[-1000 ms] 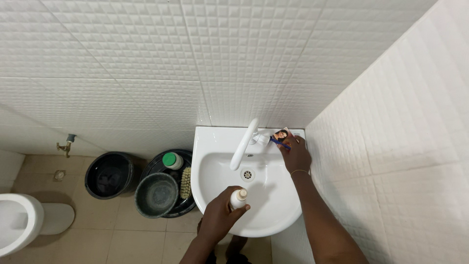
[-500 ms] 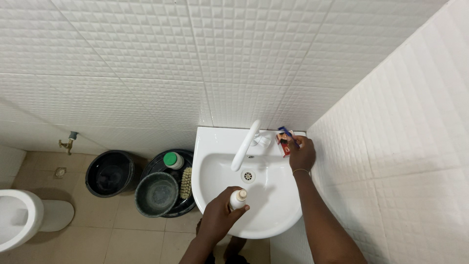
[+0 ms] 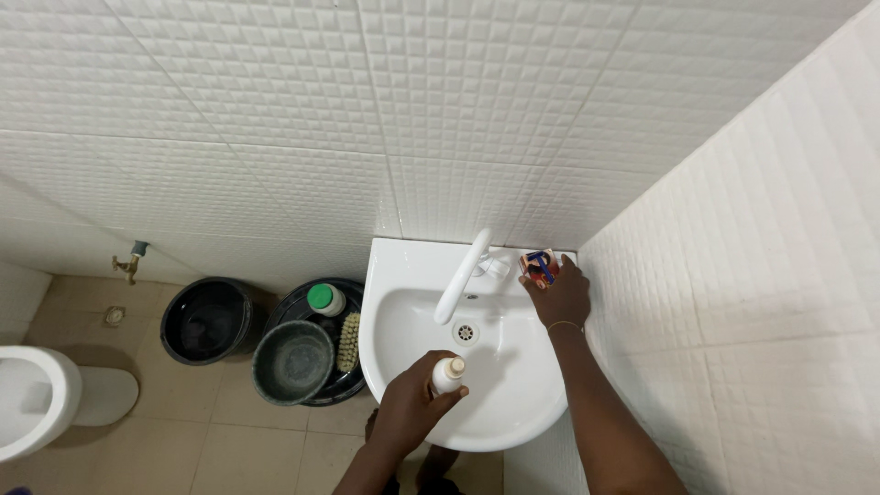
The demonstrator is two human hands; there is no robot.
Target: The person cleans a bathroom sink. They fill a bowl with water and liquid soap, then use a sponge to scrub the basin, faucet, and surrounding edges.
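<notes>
A: The small red box (image 3: 535,265) with a blue-handled thing (image 3: 544,267) lying across it sits on the back right corner of the white basin (image 3: 394,302), tight against the corner where the two tiled walls meet, just right of the white tap (image 3: 461,275).

B: Which hand is at it?

A: The right hand (image 3: 561,295). Its grip is closed on the box, fingertips at the near edge, with the box lying straight ahead of the knuckles, toward the back wall.

B: And the blue piece?

A: Its long axis runs roughly front to back over the box; I cannot tell what it is.

B: The other hand?

A: The left hand (image 3: 412,405) is well apart, over the basin's front rim, its grip wrapped around a small white bottle (image 3: 447,374) held upright, cap uppermost.
</notes>
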